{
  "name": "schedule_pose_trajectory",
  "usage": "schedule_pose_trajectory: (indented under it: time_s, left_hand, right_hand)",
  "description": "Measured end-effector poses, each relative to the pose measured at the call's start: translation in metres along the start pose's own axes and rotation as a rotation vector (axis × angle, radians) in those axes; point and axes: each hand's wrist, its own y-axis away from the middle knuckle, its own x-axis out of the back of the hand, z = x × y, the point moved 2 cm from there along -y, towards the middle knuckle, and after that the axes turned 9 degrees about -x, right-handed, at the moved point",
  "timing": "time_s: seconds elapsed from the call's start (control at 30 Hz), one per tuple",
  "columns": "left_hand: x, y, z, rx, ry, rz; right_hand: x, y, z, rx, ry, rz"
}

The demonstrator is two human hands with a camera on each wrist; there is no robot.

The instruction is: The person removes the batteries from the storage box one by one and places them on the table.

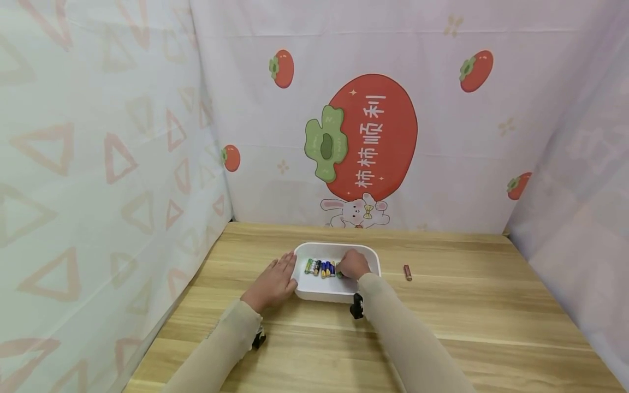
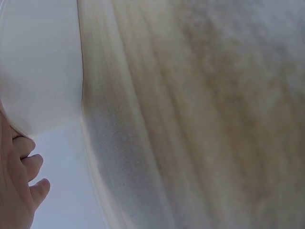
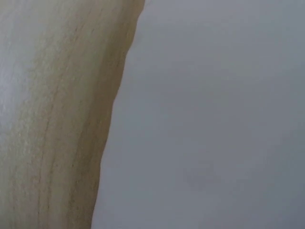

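Observation:
A white rectangular tray (image 1: 324,295) stands on the wooden table, with a row of small batteries (image 1: 319,268) lying side by side in it. My left hand (image 1: 272,282) rests against the tray's left side with its fingers extended; the left wrist view shows these fingers (image 2: 32,167) beside the white wall. Reaching into the tray's right part, my right hand (image 1: 354,265) has its fingers curled down at the right end of the row, where it pinches a greenish battery (image 1: 339,274), mostly hidden. The right wrist view has the tray wall (image 3: 205,119) but no hand.
A single red battery (image 1: 407,272) lies on the table (image 1: 467,305) to the right of the tray. Printed cloth (image 1: 265,191) hangs behind the table's back edge, and more cloth encloses the left and right sides.

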Motion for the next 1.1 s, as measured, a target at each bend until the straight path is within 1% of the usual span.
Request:
schedule_pose_trajectory:
  time_s: [0.07, 0.17, 0.27, 0.4, 0.5, 0.63, 0.73, 0.9, 1.1]
  left_hand:
    - [0.0004, -0.0002, 0.0000, 0.001, 0.001, -0.001]
    - [0.0002, -0.0006, -0.0001, 0.007, -0.003, -0.005]
    - [0.0005, -0.0020, -0.0001, 0.005, -0.005, -0.006]
    - [0.0021, -0.0047, 0.0002, -0.015, -0.006, 0.025]
    - [0.0017, -0.0039, 0.0004, -0.014, -0.009, 0.036]
    - [-0.0012, 0.0002, 0.0009, 0.007, 0.000, 0.018]
    - [-0.0034, 0.0023, 0.0012, 0.019, 0.009, 0.006]
    - [-0.0039, 0.0022, 0.0011, 0.019, 0.006, 0.013]
    - [-0.0031, 0.0006, 0.0002, 0.022, -0.003, 0.002]
  right_hand:
    - [0.0015, 0.0008, -0.0001, 0.001, -0.017, -0.015]
    - [0.0041, 0.0009, 0.0012, 0.004, -0.078, -0.046]
    - [0.0066, -0.0010, 0.0042, -0.009, -0.187, -0.070]
    - [0.0089, -0.0036, 0.0056, -0.048, -0.365, -0.094]
    - [0.0078, -0.0036, 0.0051, -0.075, -0.462, -0.135]
    - [0.0030, -0.0013, 0.0062, -0.100, -0.518, -0.187]
    - [0.0005, 0.0001, 0.0073, -0.095, -0.541, -0.200]
    - [0.0009, -0.0003, 0.0067, -0.079, -0.593, -0.229]
    - [0.0031, 0.0013, 0.0049, -0.079, -0.638, -0.231]
